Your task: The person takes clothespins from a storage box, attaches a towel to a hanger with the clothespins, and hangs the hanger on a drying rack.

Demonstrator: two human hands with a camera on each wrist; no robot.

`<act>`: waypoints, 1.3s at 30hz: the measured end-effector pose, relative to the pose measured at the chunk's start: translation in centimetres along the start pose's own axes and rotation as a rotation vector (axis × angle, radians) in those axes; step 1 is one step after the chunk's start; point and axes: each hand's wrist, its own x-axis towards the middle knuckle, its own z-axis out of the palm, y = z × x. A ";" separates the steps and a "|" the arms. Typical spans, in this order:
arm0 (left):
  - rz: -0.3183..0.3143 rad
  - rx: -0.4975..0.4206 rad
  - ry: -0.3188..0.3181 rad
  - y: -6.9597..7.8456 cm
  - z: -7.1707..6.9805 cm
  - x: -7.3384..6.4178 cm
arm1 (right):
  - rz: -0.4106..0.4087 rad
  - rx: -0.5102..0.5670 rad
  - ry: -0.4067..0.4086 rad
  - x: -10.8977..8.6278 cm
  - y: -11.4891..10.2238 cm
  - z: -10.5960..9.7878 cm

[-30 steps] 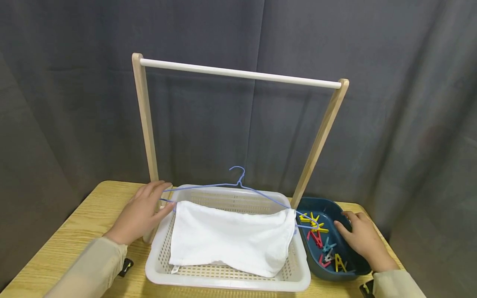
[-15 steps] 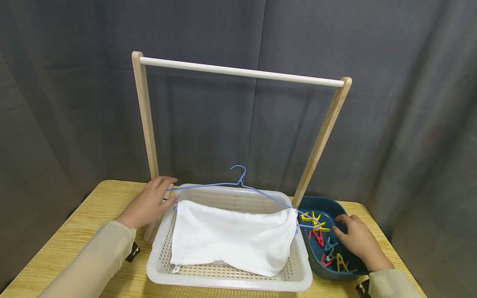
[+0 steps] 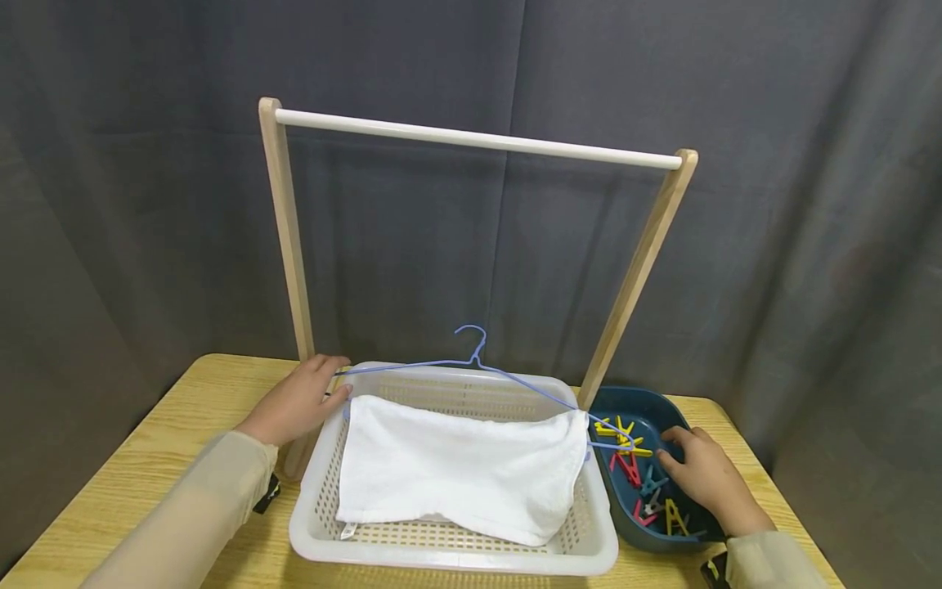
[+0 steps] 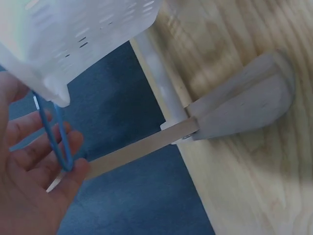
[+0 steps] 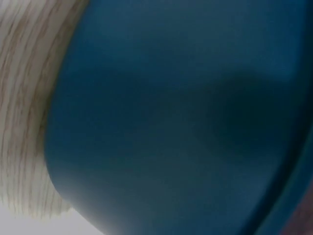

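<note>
My left hand (image 3: 298, 399) is at the left end of a blue wire hanger (image 3: 412, 365). In the left wrist view the hanger's looped end (image 4: 67, 161) lies against loosely bent fingers (image 4: 41, 152); they do not look clenched round it. A white towel (image 3: 464, 466) hangs over the hanger's lower bar and drapes across a white plastic basket (image 3: 441, 560). My right hand (image 3: 710, 474) reaches over the right rim of a dark blue bin (image 3: 648, 405), fingers loosely bent. Several clothespins (image 3: 629, 470), yellow, red, teal and grey, lie inside the bin, apart from that hand. Its fingers are outside the right wrist view.
Behind the basket rises a wooden rack with a white rail (image 3: 478, 143). One post (image 3: 289, 237) stands near my left hand, the other post (image 3: 640, 270) between basket and bin. The wooden table (image 3: 147, 458) ends before a grey curtain (image 3: 412, 49).
My left hand has slid slightly right along the hanger's end. The right hand has shifted a little left over the bin. Towel and hanger stay almost as they were.
</note>
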 end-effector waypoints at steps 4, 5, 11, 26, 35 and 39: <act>0.004 0.002 0.026 -0.2 0.7 -0.1 | -0.007 -0.002 0.010 0.0 0.1 0.3; 0.006 -0.001 0.035 -0.2 0.9 -0.1 | -0.007 -0.001 0.010 -0.1 0.2 0.3; -0.010 -0.036 0.088 -0.1 2.0 -0.1 | -0.017 0.008 0.007 -0.2 0.4 0.8; -0.092 -0.117 0.144 0.6 2.5 -1.3 | -0.049 0.022 -0.015 -0.2 0.6 2.1; -0.120 -0.146 0.192 0.8 2.5 -2.1 | -0.066 -0.011 -0.067 0.5 0.4 2.7; -0.137 -0.153 0.185 0.7 2.7 -2.3 | -0.070 -0.032 -0.103 1.0 0.1 3.0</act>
